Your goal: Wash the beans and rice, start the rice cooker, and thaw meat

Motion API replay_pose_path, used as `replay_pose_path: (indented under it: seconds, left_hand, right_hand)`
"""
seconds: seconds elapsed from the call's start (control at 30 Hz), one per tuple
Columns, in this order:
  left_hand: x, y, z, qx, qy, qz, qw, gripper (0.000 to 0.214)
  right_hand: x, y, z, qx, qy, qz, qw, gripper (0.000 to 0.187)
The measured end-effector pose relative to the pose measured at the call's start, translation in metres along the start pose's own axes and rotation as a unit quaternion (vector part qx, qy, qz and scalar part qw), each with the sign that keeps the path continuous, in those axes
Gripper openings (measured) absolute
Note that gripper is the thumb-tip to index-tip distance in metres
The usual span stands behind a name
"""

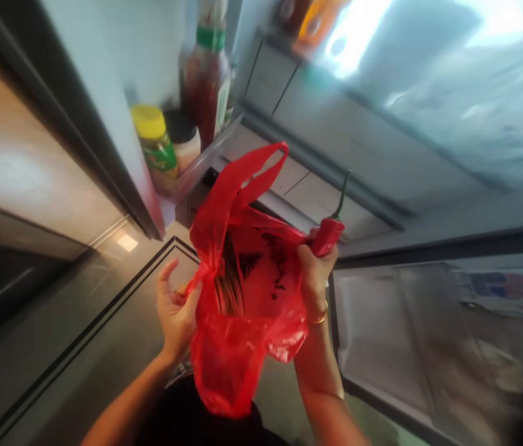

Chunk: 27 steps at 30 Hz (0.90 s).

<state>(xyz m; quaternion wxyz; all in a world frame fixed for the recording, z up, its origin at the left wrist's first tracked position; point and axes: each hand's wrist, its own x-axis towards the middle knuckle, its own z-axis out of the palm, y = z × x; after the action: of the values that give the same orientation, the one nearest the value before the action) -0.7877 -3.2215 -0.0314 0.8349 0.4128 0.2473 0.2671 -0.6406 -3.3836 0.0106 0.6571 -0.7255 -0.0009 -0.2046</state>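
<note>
I hold a red plastic bag (242,310) between both hands in front of an open fridge. My left hand (175,313) pinches the bag's left edge, thumb and fingers closed on the plastic. My right hand (314,272) is closed around the bag's right edge and a red chilli pepper (328,235) with a green stem that sticks up and to the right. The bag's handles stand up above my hands. Something dark shows through the plastic.
The open fridge door (117,142) on the left carries a shelf with a yellow-capped jar (156,145), a dark-lidded jar (184,139) and a tall red sauce bottle (208,80). Fridge drawers (326,130) lie ahead. A clear drawer (405,328) is at the lower right. Tiled floor (57,347) below.
</note>
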Motion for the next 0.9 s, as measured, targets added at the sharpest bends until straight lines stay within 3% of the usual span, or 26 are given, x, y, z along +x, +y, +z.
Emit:
replay_pose_path:
  seconds: [0.07, 0.17, 0.4, 0.6, 0.77, 0.9]
  left_hand:
    - [-0.015, 0.01, -0.036, 0.036, 0.045, -0.009, 0.998, 0.077]
    - [-0.03, 0.024, -0.076, 0.073, 0.099, 0.002, 0.992, 0.077]
    - [-0.043, 0.054, -0.124, 0.075, 0.185, 0.074, 0.977, 0.076]
    - [-0.062, 0.072, -0.144, 0.041, 0.265, 0.116, 0.957, 0.07]
    - [-0.087, 0.078, -0.144, 0.011, 0.274, 0.127, 0.953, 0.067]
    - [-0.104, 0.079, -0.146, 0.016, 0.274, 0.155, 0.949, 0.063]
  right_hand:
    - [-0.035, -0.002, 0.006, -0.009, -0.014, -0.003, 1.0, 0.023]
    - [-0.073, -0.01, 0.016, -0.017, -0.025, -0.014, 0.999, 0.023]
    - [-0.119, -0.04, 0.041, 0.013, -0.096, -0.074, 0.993, 0.021]
    - [-0.157, -0.059, 0.042, 0.059, -0.154, -0.084, 0.983, 0.016]
    - [-0.179, -0.064, 0.029, 0.089, -0.202, -0.072, 0.973, 0.018]
    - [-0.189, -0.06, 0.016, 0.077, -0.207, -0.066, 0.973, 0.018]
